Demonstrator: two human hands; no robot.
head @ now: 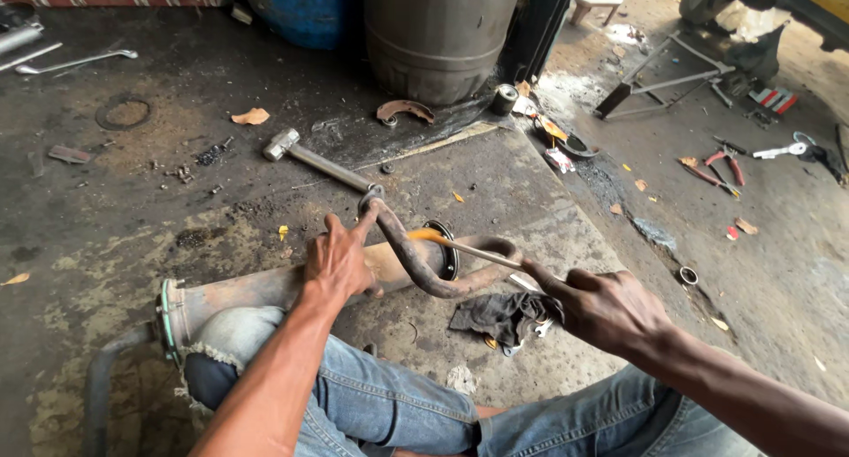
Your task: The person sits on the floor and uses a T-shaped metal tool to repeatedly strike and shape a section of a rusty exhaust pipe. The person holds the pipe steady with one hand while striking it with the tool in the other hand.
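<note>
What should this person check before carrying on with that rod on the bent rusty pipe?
1. Left hand steadies the bent pipe: ok, it grips near the bend.
2. Right hand holds the thin rod firmly: ok.
3. Rod tip meets the pipe: ok, its orange end touches the bend.
4. Rusty cylinder is braced: ok, it lies against the knee.
5. Hammer is within reach: ok, it lies just beyond the pipe.
6. Rod tip is hot: cannot tell.

Single head-worn view, close, angled down at a stained workshop floor (133,209).
</note>
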